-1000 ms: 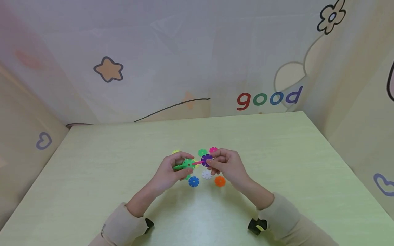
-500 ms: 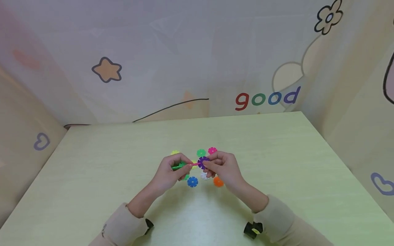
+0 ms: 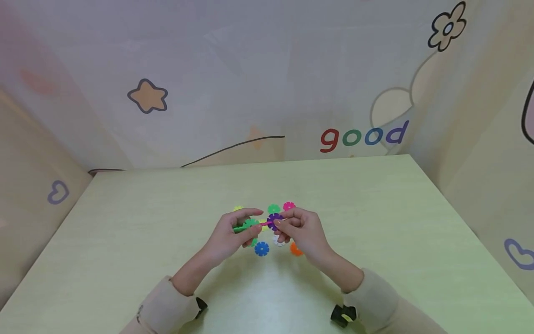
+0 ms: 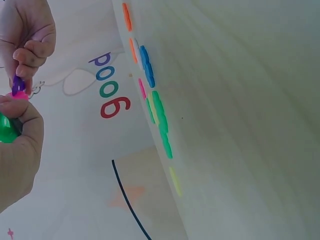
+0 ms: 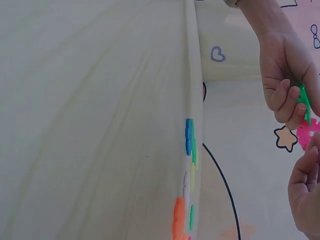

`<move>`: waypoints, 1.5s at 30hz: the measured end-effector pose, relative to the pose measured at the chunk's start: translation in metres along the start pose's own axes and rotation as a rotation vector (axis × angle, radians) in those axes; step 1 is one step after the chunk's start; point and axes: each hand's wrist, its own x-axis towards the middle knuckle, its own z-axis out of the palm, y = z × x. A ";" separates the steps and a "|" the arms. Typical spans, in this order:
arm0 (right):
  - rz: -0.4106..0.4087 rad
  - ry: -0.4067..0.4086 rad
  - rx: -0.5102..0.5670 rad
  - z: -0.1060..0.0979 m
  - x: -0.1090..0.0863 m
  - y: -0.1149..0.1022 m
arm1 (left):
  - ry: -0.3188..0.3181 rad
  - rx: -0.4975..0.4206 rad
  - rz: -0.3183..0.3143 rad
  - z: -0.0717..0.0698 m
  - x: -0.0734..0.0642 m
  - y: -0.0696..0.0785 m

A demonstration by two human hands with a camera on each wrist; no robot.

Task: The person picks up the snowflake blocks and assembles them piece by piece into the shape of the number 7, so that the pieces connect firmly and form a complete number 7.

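In the head view my left hand (image 3: 227,235) holds green notched flower-shaped plastic discs (image 3: 251,224), its index finger stretched out above them. A pink disc (image 3: 264,223), edge-on, lies between the two hands at the left thumb tip. My right hand (image 3: 308,232) pinches a purple disc (image 3: 273,221) between thumb and fingers, and it meets the pink one. The left wrist view has the purple disc (image 4: 18,85) touching the pink disc (image 4: 19,95). In the right wrist view the pink disc (image 5: 307,134) shows below the left hand's green piece (image 5: 303,102). Fingers hide how the pieces join.
Loose discs lie on the table (image 3: 167,204) beneath and behind the hands: blue (image 3: 262,249), orange (image 3: 296,249), white (image 3: 278,240), green (image 3: 273,209), pink (image 3: 289,206) and yellow (image 3: 238,208). A printed cloth wall (image 3: 233,83) stands behind the table.
My right hand has come slightly left with the purple disc, closer to my left hand. The left index finger dropped toward the thumb, then lifted again, uncovering the green disc.
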 end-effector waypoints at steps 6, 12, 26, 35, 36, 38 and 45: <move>-0.032 -0.072 -0.016 -0.007 -0.001 0.004 | -0.012 0.008 -0.012 -0.001 -0.001 -0.001; -0.012 -0.093 -0.047 -0.017 0.001 0.004 | 0.007 -0.001 -0.007 -0.003 -0.003 -0.002; 0.044 -0.107 -0.320 -0.059 0.026 0.008 | -0.024 -0.022 0.021 -0.009 -0.007 0.004; 0.035 -0.239 -0.593 -0.075 0.045 0.022 | -0.042 -0.013 0.028 -0.011 -0.007 0.005; 0.039 -0.246 -0.620 -0.075 0.047 0.024 | -0.043 -0.012 0.030 -0.011 -0.007 0.006; 0.065 -0.258 -0.665 -0.076 0.052 0.028 | -0.045 -0.014 0.034 -0.012 -0.007 0.006; 0.089 -0.326 -0.722 -0.083 0.065 0.038 | -0.051 -0.001 0.023 -0.013 -0.006 0.007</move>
